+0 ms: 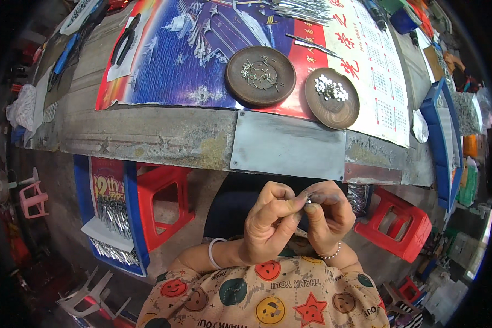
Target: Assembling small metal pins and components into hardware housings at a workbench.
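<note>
My left hand (273, 221) and my right hand (331, 218) meet in front of my chest, just off the table's near edge. The fingertips of both are pinched together around a small shiny metal piece (309, 201); fingers cover most of it, so its exact kind is hidden. On the table beyond, a round brown dish (235, 90) holds many thin short metal pins (259, 74). To its right, a second brown dish (338, 116) contains small round white pieces (331, 88). Tweezers (314, 46) lie behind the dishes.
A grey metal plate (290, 142) is fixed at the table edge. Black-handled pliers (126, 41) rest on the poster (164, 71) at far left. A blue tray (139, 235) of metal parts sits low at left, near a red stool (142, 218); another red stool (396, 225) stands right.
</note>
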### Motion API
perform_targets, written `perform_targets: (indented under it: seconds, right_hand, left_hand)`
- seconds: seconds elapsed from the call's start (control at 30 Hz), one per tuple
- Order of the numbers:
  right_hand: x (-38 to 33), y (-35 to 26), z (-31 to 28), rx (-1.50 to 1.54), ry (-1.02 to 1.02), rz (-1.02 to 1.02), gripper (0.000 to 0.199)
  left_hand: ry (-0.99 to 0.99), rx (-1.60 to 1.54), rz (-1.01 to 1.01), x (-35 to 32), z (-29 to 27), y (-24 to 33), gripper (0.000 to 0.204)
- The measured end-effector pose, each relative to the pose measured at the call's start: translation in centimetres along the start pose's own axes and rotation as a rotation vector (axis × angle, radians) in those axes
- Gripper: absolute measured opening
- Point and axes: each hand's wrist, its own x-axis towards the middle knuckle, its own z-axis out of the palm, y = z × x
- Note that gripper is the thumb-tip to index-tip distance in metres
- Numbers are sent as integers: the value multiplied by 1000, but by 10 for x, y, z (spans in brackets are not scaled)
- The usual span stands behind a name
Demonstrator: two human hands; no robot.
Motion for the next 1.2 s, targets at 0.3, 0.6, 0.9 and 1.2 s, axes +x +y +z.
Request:
perform_targets:
  seconds: [0.3,0.6,0.9,1.2]
  right_hand:
    - [6,4,-4,-334,-134,-159,24]
    - [8,10,-5,-167,-226,-126,29]
    - [8,18,-8,-138,-304,-195,35]
    - [35,15,-38,39,368,156,22]
  left_hand:
    - [-51,-85,-78,-1,3,-1,26]
    - [-102,-110,-68,1,0,2,31]
    - [-75,-126,-121,-3,-1,2,27]
    - [-180,-288,-258,-12,3,5,29]
